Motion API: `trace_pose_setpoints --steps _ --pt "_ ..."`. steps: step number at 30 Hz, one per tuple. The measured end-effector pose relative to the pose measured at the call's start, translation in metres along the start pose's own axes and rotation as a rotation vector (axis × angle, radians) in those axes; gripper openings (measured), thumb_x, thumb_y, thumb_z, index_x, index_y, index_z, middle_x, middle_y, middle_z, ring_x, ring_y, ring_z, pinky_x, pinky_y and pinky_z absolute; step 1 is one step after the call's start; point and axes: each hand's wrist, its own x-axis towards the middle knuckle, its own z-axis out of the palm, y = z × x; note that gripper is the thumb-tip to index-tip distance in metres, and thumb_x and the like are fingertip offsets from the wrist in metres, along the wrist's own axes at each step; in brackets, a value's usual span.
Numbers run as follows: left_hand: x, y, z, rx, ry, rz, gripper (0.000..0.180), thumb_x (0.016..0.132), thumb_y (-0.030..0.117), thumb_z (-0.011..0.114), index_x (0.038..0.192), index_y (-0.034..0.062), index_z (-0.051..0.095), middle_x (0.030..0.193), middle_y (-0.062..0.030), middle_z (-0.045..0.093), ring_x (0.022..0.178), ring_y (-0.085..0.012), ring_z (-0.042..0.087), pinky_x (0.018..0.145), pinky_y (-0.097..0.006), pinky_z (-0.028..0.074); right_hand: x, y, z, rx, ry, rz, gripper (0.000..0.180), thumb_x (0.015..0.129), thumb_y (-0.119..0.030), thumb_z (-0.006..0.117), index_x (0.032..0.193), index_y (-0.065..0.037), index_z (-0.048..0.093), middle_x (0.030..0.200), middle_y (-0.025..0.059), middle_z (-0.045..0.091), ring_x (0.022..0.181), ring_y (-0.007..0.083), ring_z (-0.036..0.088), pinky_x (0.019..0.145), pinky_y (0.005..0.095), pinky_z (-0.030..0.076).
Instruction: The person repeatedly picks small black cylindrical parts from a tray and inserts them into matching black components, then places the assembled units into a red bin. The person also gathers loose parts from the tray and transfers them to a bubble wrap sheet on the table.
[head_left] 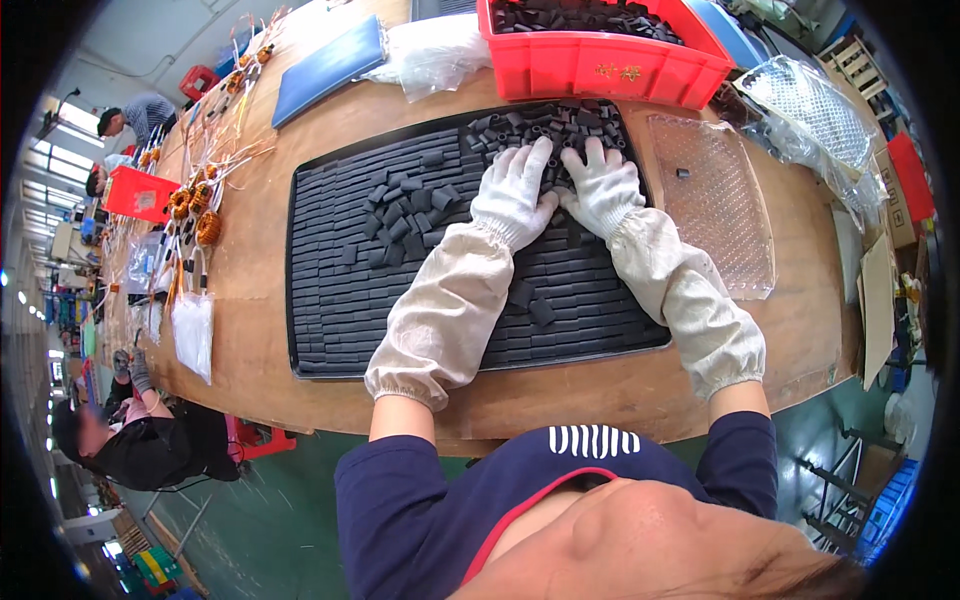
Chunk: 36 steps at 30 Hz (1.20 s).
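Observation:
A wide black tray (291,260) lies before me, filled with tight rows of small flat black tube pieces (350,310). My left hand (512,195), in a white glove, rests on the pieces near the tray's far right, fingers stretched out. Close beside it lies my right hand (603,188), also gloved, its fingers apart on the same pieces; the thumbs nearly meet. Beyond my fingertips loose black tubes (580,120) are heaped in the tray's far right corner. Another loose cluster of black pieces (405,215) sits on the rows left of my left hand. What lies under my palms is hidden.
A red bin (610,70) of black tubes stands behind the tray. To the right lies a clear textured sheet (715,215) with one small tube (682,173) on it. Blue folder (330,70), wired copper coils (208,228) and a plastic bag (192,335) are leftward. A person (150,440) sits at left.

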Motion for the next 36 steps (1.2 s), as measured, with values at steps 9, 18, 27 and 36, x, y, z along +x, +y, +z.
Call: trace_pose_setpoints --steps 9,18,27,36 --pt "0.002 0.004 -0.005 0.002 -0.076 -0.040 0.088 0.081 0.025 0.076 0.156 0.0068 0.034 0.146 -0.0220 0.051 0.134 -0.0421 0.048 0.113 -0.052 0.040 -0.006 0.010 0.004 0.153 0.031 -0.062 0.050 0.080 -0.040 0.077 0.120 -0.015 0.060 0.118 0.0134 0.060 0.100 0.0390 0.063 0.072 0.0497 0.056" --pt "-0.001 -0.001 -0.003 0.002 -0.082 -0.014 0.090 0.082 0.027 0.078 0.157 0.0063 0.033 0.146 -0.0226 0.050 0.133 -0.0441 0.048 0.114 -0.051 0.040 -0.001 0.013 -0.003 0.193 -0.102 -0.024 0.059 0.086 -0.045 0.072 0.135 -0.016 0.058 0.126 0.0142 0.060 0.113 0.0411 0.060 0.087 0.0520 0.055" --pt "0.001 -0.006 0.003 -0.016 -0.059 0.026 0.097 0.077 0.028 0.082 0.157 0.0065 0.032 0.143 -0.0222 0.052 0.131 -0.0449 0.048 0.110 -0.054 0.041 0.007 0.016 -0.012 0.196 -0.275 -0.043 0.067 0.086 -0.045 0.074 0.146 -0.024 0.053 0.132 0.0126 0.059 0.120 0.0421 0.057 0.096 0.0497 0.055" --pt "0.001 -0.003 0.001 -0.017 -0.086 0.017 0.093 0.079 0.023 0.080 0.157 0.0080 0.032 0.147 -0.0206 0.050 0.134 -0.0431 0.047 0.114 -0.051 0.040 0.012 0.011 -0.001 0.318 -0.218 0.061 0.042 0.089 -0.035 0.068 0.129 -0.023 0.060 0.123 0.0192 0.061 0.107 0.0456 0.064 0.093 0.0519 0.055"
